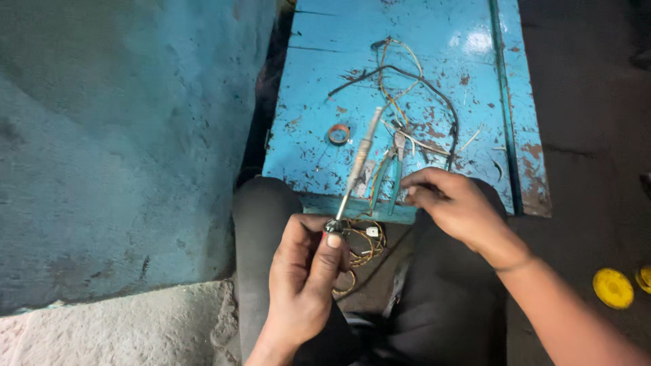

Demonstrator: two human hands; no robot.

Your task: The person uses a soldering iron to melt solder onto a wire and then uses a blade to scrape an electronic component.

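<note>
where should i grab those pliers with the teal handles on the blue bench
Grip the pliers by the two teal handles, coming from the near edge of the blue bench. The handles point toward the person and lie fairly clear, while the metal head is tangled among wires. The right hand is nearest.

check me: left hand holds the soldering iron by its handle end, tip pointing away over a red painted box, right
Not quite. The head view shows the box is blue with rusty chips, not red. The rest holds: the left hand grips the soldering iron at its handle end, tip pointing away over the box.
</note>
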